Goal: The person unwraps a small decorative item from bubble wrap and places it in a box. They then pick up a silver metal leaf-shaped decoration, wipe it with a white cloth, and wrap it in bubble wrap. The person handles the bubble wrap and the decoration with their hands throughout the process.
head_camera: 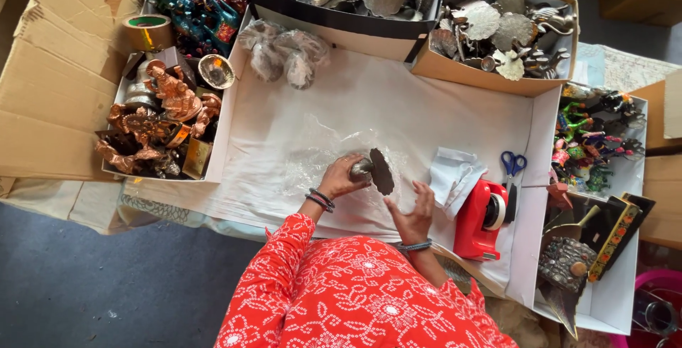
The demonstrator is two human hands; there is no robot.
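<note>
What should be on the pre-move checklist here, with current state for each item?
1. Left hand has a grip on the metal ornament: ok, fingers are wrapped round its base.
2. Right hand free: ok, open and empty, beside the ornament.
3. Clear plastic wrap lies under the ornament: ok, spread on the white sheet.
4. Red tape dispenser near the right hand: ok, just to its right.
5. Blue-handled scissors accessible: ok, lying uncovered behind the dispenser.
6. Tape end ready to pull: cannot tell, too small to see.
</note>
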